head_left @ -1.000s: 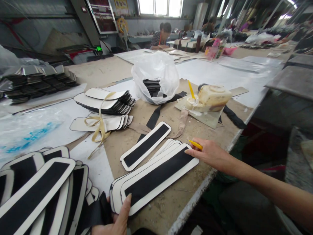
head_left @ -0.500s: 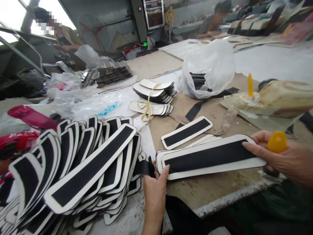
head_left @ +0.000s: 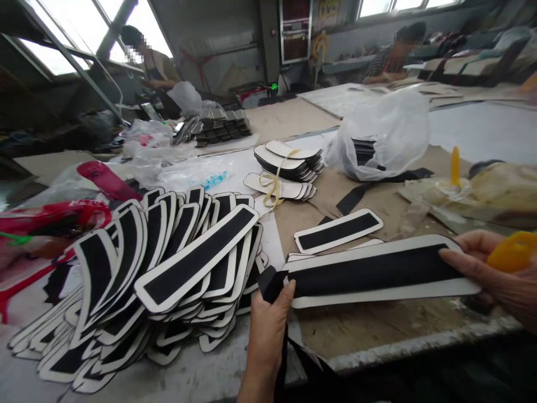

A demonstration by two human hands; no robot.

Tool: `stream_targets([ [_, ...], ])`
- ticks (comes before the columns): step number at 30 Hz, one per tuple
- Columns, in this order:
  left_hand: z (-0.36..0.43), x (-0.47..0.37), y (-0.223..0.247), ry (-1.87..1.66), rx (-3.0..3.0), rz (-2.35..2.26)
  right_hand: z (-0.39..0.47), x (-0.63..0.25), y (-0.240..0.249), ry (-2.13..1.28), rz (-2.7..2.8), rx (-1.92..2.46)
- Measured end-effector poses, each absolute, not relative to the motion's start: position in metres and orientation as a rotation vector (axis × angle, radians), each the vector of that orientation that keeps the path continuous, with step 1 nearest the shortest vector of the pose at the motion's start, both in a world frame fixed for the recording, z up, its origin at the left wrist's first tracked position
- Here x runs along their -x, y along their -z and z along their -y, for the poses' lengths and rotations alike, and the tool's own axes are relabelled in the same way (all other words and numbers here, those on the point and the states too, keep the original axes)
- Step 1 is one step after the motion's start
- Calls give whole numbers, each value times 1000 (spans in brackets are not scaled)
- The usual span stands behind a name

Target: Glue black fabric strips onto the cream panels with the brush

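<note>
A long white piece with a black centre strip (head_left: 377, 271) is stretched between my hands above the table's front edge. My left hand (head_left: 272, 308) pinches its left end, with a loose black strip (head_left: 272, 281) at the fingers. At the piece's right end, my right hand (head_left: 489, 266) grips with thumb on top and also has a yellow-handled tool (head_left: 512, 252) against the palm. Behind lies a shorter white-and-black piece (head_left: 339, 230). A big fanned pile of similar pieces (head_left: 197, 257) fills the left side.
Tied white pieces (head_left: 289, 159) lie at the middle, beside a clear plastic bag (head_left: 390, 134). An upright yellow stick (head_left: 455, 167) stands in a container at right. Red plastic (head_left: 50, 221) is at far left. Two people work across the table.
The view has swung left, so things appear further right. The black strip at my left hand now overlaps the held piece's left end. Both hands keep their grip.
</note>
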State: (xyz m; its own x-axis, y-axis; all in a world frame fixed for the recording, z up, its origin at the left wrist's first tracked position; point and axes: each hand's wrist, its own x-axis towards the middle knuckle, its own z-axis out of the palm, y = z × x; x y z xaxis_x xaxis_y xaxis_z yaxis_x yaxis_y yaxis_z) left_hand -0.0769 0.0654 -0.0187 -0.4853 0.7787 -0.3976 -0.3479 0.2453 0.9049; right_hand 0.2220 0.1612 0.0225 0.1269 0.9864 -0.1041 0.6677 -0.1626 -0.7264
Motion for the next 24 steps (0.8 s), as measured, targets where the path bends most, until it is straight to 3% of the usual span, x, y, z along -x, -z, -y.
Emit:
stream_targets([
  [7, -51, 70, 16, -1437, -243, -1400, -152, -204, -25, -935, 1605, 1787],
  [24, -27, 58, 17, -1501, -139, -1594, -128, -196, -6, -1186, 1579, 1650],
])
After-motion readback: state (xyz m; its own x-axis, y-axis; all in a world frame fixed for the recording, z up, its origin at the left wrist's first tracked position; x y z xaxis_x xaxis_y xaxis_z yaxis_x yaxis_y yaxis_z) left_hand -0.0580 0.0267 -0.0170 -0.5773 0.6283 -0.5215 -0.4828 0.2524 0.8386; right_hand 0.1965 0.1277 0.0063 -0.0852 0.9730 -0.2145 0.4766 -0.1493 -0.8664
